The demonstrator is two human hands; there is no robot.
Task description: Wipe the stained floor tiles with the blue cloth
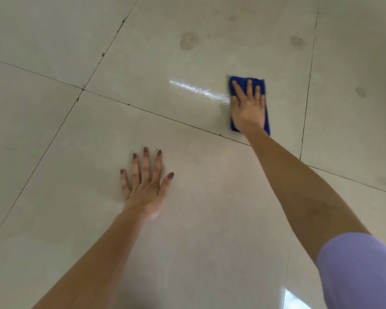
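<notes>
Cloth [241, 82] lies flat on the tile [143, 63], around 2 o'clock in view. Right hand [249, 110] presses down on it, fingers straight and spread, not gripping; I'd guess that's to spread pressure for scrubbing. A wet streak [201, 91] runs off toward its 9 o'clock. There's a stain [188, 41] at its 11 o'clock and another [296, 41] at 1, both looking unwiped. Left hand [145, 188] sits at the cloth's 8 o'clock, fingers flat and splayed, probably propping up the lean.
</notes>
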